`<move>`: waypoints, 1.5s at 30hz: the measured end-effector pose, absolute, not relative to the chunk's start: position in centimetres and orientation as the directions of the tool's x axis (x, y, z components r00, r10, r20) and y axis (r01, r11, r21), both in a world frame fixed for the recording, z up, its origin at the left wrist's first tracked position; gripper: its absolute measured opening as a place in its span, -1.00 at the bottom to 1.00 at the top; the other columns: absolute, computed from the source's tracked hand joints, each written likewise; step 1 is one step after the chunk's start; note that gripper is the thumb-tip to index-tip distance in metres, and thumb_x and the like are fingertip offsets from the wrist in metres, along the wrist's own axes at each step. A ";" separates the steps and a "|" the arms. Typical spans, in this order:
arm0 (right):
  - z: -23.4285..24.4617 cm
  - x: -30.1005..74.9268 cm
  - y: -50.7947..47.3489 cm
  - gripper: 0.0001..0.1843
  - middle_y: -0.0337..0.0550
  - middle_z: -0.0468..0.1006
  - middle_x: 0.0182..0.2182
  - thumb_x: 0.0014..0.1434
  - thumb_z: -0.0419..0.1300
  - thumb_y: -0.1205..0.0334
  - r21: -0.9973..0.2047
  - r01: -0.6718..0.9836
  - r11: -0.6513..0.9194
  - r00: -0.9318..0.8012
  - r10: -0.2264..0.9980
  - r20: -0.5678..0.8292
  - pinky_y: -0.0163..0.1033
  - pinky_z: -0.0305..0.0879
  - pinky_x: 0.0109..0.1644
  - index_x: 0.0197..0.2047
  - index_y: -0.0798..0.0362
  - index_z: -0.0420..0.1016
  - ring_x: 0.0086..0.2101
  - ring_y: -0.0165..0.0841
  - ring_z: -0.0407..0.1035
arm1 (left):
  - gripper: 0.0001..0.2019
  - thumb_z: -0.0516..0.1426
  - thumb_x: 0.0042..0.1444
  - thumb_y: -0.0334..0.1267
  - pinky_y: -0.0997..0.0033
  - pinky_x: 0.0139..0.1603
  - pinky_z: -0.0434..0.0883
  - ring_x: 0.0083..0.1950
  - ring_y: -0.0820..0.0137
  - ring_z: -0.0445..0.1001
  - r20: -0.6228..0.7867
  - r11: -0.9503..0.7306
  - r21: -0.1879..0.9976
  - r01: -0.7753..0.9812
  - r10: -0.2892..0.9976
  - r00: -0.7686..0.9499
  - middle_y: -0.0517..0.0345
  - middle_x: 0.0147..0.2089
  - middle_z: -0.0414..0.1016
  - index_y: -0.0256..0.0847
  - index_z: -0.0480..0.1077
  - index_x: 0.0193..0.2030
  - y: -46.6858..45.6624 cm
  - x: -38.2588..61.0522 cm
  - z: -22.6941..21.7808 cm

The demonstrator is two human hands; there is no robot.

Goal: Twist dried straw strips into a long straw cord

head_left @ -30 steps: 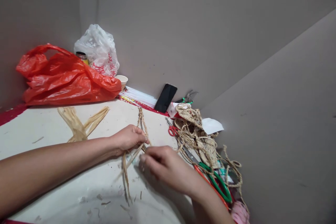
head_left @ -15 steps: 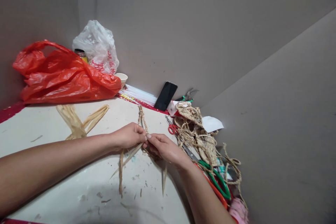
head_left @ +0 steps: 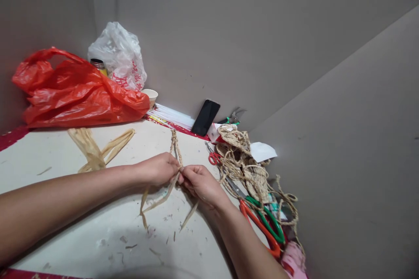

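My left hand (head_left: 163,168) is closed, its fingertips pinching the end of a braided straw cord (head_left: 176,146) over the white table (head_left: 108,226). Against it, my right hand (head_left: 199,182) pinches the same cord, thumb and forefinger together. Beyond the fingers, the finished braid runs away from me and bends into a loop. Loose flat straw strands (head_left: 163,197) hang below both hands towards me. Part of the cord is hidden behind my right hand. Left of my hands lies a bundle of pale dry straw strips (head_left: 90,150), crossed over each other.
Along the right edge lie coiled straw cords (head_left: 257,181), small red-handled scissors (head_left: 214,157), green-handled scissors (head_left: 270,222) and an orange handle (head_left: 258,226). A phone (head_left: 205,117) leans near pruning shears (head_left: 234,117). A red plastic bag (head_left: 81,100), a white bag (head_left: 119,54) and a paper cup (head_left: 151,96) stand at the back left.
The hanging strands have shifted: the left ones are bent and shorter in reach, and the right one has swung left. Both hands stay at the braid, the right hand turned slightly.
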State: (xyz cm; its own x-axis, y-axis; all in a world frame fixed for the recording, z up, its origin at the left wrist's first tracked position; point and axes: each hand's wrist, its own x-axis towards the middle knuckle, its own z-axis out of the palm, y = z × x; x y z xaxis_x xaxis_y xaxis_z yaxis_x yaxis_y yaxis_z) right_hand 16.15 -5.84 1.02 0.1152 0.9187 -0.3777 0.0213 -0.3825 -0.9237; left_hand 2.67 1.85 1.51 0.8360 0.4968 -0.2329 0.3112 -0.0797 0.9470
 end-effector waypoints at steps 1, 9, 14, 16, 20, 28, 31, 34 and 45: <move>0.9 15.9 -5.9 -0.66 -0.45 0.07 -0.85 0.01 0.12 0.09 -0.927 0.007 -0.376 0.121 0.920 -0.373 -0.38 -0.37 -0.71 -0.67 0.11 0.29 -0.79 -0.61 -0.21 | -0.80 -0.06 -0.05 -0.30 0.54 -0.71 0.02 -0.73 0.55 0.05 -0.270 -0.034 0.944 0.328 0.489 0.829 0.29 -0.71 0.16 -0.26 0.32 -0.56 1.6 2.6 1.5; 0.9 14.9 -6.2 -0.51 -0.33 0.22 -0.86 0.01 0.15 -0.02 -0.905 -0.148 -0.398 0.055 0.911 -0.409 -0.39 -0.38 -0.74 -0.76 0.08 0.16 -0.83 -0.64 -0.16 | -0.92 -0.05 -0.04 -0.38 0.56 -0.70 0.22 -0.71 0.50 0.30 -0.252 0.055 0.963 0.265 0.538 0.804 0.21 -0.56 0.39 -0.24 0.23 -0.40 -0.6 2.6 0.8; 1.0 15.1 -6.2 -0.59 -0.38 0.19 -0.85 -0.01 0.20 0.08 -0.897 -0.190 -0.400 0.042 0.909 -0.414 -0.41 -0.38 -0.73 -0.71 0.10 0.19 -0.82 -0.64 -0.15 | -0.83 0.02 -0.11 -0.37 0.55 -0.69 0.20 -0.68 0.49 0.30 -0.320 0.094 0.942 0.322 0.538 0.780 0.18 -0.53 0.44 -0.25 0.24 -0.30 -0.8 2.8 1.9; 1.1 15.4 -6.2 -0.60 -0.44 0.10 -0.85 -0.02 0.22 0.11 -0.891 -0.237 -0.388 0.015 0.915 -0.403 -0.42 -0.36 -0.72 -0.70 0.09 0.16 -0.80 -0.64 -0.18 | -0.85 0.00 -0.07 -0.30 0.53 -0.66 0.19 -0.69 0.48 0.27 -0.373 0.067 0.916 0.396 0.504 0.779 0.21 -0.62 0.38 -0.27 0.29 -0.35 -0.1 2.7 2.7; 1.4 16.2 -6.2 -0.72 -0.52 -0.02 -0.80 -0.01 0.24 0.10 -0.862 -0.300 -0.409 -0.070 0.911 -0.407 -0.43 -0.38 -0.71 -0.55 0.13 0.33 -0.75 -0.64 -0.28 | -0.81 -0.03 -0.07 -0.28 0.52 -0.52 0.20 -0.57 0.48 0.30 -0.133 -0.188 0.916 0.355 0.692 0.710 0.18 -0.62 0.36 -0.28 0.33 -0.57 1.8 2.6 2.9; 1.2 17.0 -6.2 -0.72 -0.51 -0.02 -0.76 0.04 0.23 0.08 -0.856 -0.294 -0.426 -0.178 0.904 -0.388 -0.43 -0.39 -0.69 -0.43 0.16 0.40 -0.73 -0.63 -0.30 | -0.82 -0.06 -0.06 -0.26 0.53 -0.56 0.11 -0.66 0.54 0.13 -0.270 0.169 0.963 0.211 0.589 0.761 0.30 -0.70 0.18 -0.22 0.21 -0.60 1.1 3.5 0.8; 1.4 17.2 -6.2 -0.70 -0.51 -0.03 -0.77 0.04 0.23 0.05 -0.869 -0.250 -0.426 -0.186 0.902 -0.389 -0.43 -0.37 -0.68 -0.42 0.16 0.41 -0.72 -0.62 -0.28 | -0.79 -0.04 -0.07 -0.25 0.53 -0.55 0.09 -0.62 0.55 0.11 -0.194 0.062 0.978 0.200 0.623 0.758 0.28 -0.68 0.19 -0.25 0.21 -0.65 1.0 3.5 0.9; 1.5 17.3 -6.1 -0.69 -0.49 0.01 -0.78 0.02 0.23 0.04 -0.897 -0.159 -0.411 -0.164 0.907 -0.387 -0.40 -0.36 -0.68 -0.44 0.16 0.41 -0.74 -0.61 -0.24 | -0.77 -0.04 -0.08 -0.25 0.51 -0.49 0.14 -0.57 0.52 0.18 -0.171 -0.017 0.973 0.232 0.621 0.765 0.23 -0.62 0.30 -0.28 0.32 -0.62 1.4 3.2 1.2; 1.6 17.6 -6.2 -0.65 -0.46 0.06 -0.76 0.08 0.15 -0.02 -0.935 0.110 -0.336 -0.124 0.929 -0.348 -0.38 -0.26 -0.65 -0.42 0.15 0.41 -0.71 -0.56 -0.16 | -0.75 -0.01 -0.02 -0.21 0.51 -0.41 0.18 -0.47 0.48 0.28 -0.151 -0.205 0.932 0.300 0.533 0.833 0.18 -0.49 0.43 -0.29 0.42 -0.49 2.6 2.9 0.4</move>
